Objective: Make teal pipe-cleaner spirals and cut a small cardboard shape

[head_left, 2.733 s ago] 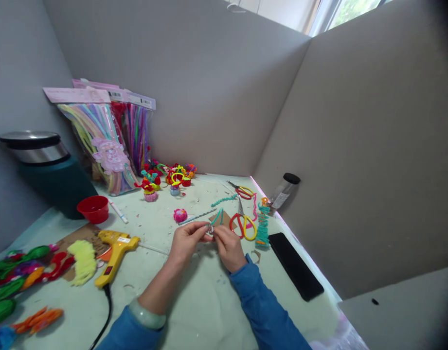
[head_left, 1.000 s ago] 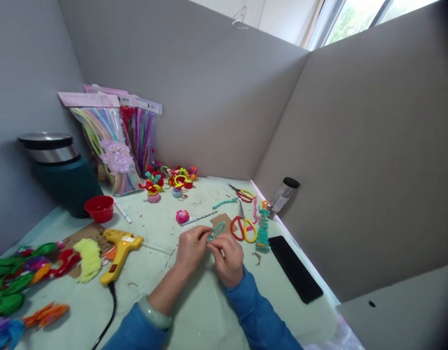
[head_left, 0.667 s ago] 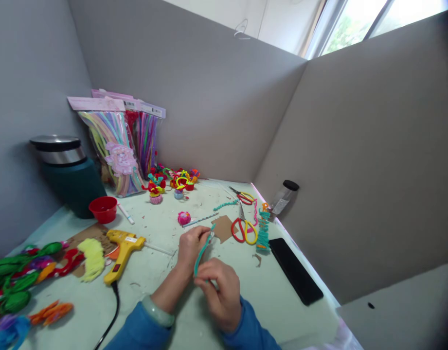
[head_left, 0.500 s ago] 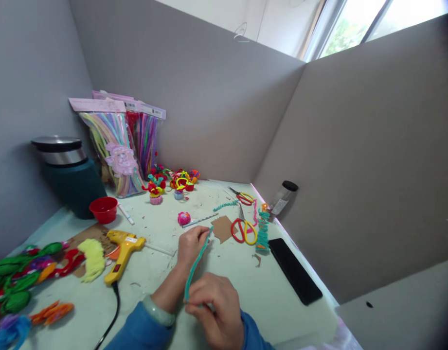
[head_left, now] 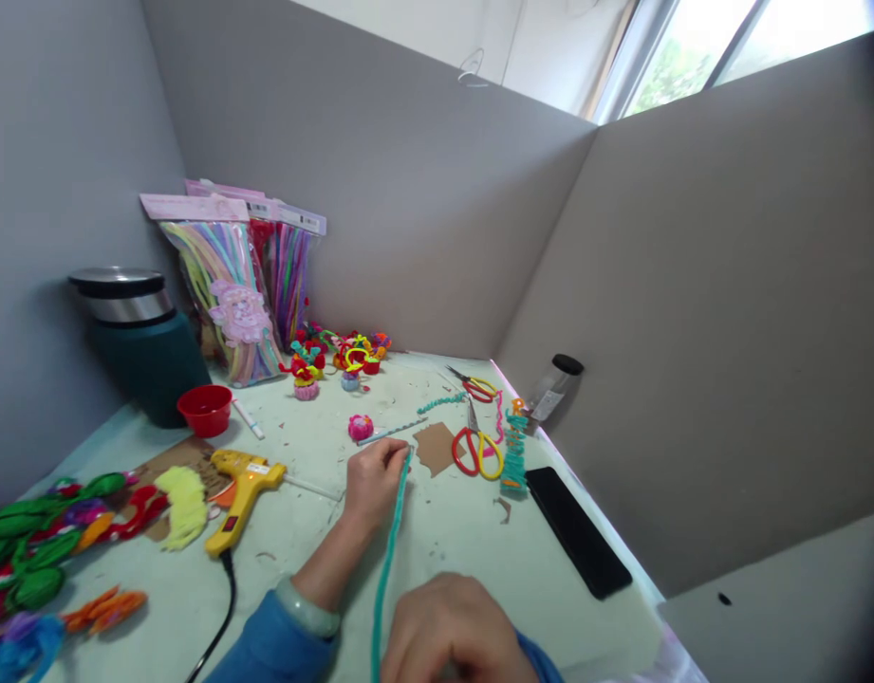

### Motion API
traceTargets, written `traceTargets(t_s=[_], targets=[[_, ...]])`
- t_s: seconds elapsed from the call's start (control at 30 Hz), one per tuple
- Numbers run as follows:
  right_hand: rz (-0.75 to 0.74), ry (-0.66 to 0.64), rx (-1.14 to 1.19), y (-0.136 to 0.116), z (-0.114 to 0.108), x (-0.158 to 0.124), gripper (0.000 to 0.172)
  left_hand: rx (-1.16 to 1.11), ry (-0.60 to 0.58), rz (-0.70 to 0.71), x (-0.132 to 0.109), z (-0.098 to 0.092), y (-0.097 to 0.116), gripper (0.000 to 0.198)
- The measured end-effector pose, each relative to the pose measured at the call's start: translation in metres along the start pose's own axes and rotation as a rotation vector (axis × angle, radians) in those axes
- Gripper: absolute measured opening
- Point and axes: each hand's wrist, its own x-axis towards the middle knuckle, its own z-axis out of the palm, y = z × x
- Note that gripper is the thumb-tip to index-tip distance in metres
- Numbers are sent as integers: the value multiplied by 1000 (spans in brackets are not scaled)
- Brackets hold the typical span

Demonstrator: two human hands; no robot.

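Observation:
A teal pipe cleaner (head_left: pixel 388 560) is stretched almost straight between my two hands over the pale green table (head_left: pixel 451 531). My left hand (head_left: pixel 374 482) pinches its far end, fingers closed, near the table's middle. My right hand (head_left: pixel 455 636) grips the near end at the bottom edge of the view, fingers curled round it. Both sleeves are blue, and a pale bangle sits on my left wrist.
A yellow glue gun (head_left: pixel 238 486) with a black cord lies left of my hands. Red-and-yellow scissors (head_left: pixel 477 452), a brown card scrap (head_left: pixel 437 446), a teal coil (head_left: pixel 513 446) and a black phone (head_left: pixel 577 543) lie right. Pipe cleaner packs (head_left: pixel 227 285), a red bowl (head_left: pixel 204 410) and small figures (head_left: pixel 337 356) stand behind.
The teal pipe cleaner was bent in a loop between both hands. My right hand has drawn back toward me along it, pulling it out straight, while my left hand stayed holding the far end.

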Motion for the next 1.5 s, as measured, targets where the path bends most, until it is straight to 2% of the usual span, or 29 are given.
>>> traceTargets(t_s=[0.07, 0.1, 0.17, 0.2, 0.27, 0.37, 0.5, 0.6, 0.7, 0.87, 1.0, 1.1, 1.17, 1.3, 1.4, 1.5], targets=[[104, 137, 110, 11, -16, -7, 41, -87, -25, -73, 1, 1, 2, 17], [150, 252, 122, 20, -25, -8, 44, -133, -33, -120, 2, 2, 3, 17], [234, 472, -71, 42, -43, -7, 28, -231, -69, -200, 3, 4, 3, 18], [271, 501, -219, 54, -51, -5, 20, -278, -92, -226, 4, 4, 3, 19], [282, 437, -480, 78, -61, 1, 14, -351, -120, -259, 5, 5, 1, 22], [241, 317, -726, 104, -62, 3, 21, -361, -111, -267, 6, 5, -1, 23], [211, 365, -926, 117, -54, -5, 15, -337, -149, -261, 6, 4, 1, 20], [195, 363, -1000, 118, -51, -10, 11, -391, -195, -357, 4, 6, 5, 23], [212, 408, -946, 119, -51, -11, 11, -464, -240, -435, 2, 8, 10, 26], [264, 628, -677, 126, -52, -11, 11, -551, -230, -520, 0, 7, 15, 30], [289, 622, -570, 126, -52, -11, 12, -595, -255, -570, 0, 7, 14, 33], [309, 593, -576, 125, -48, -10, 14, -558, -249, -538, 0, 8, 13, 28], [314, 577, -584, 125, -46, -10, 14, -465, -254, -462, 0, 9, 12, 21], [366, 667, -495, 129, -48, -11, 14, -319, -343, -318, -3, 11, 13, 14], [446, 736, -338, 133, -51, -11, 14, -329, -369, -342, -4, 12, 13, 18], [484, 750, -230, 135, -53, -10, 16, -362, -363, -371, -3, 14, 10, 23]])
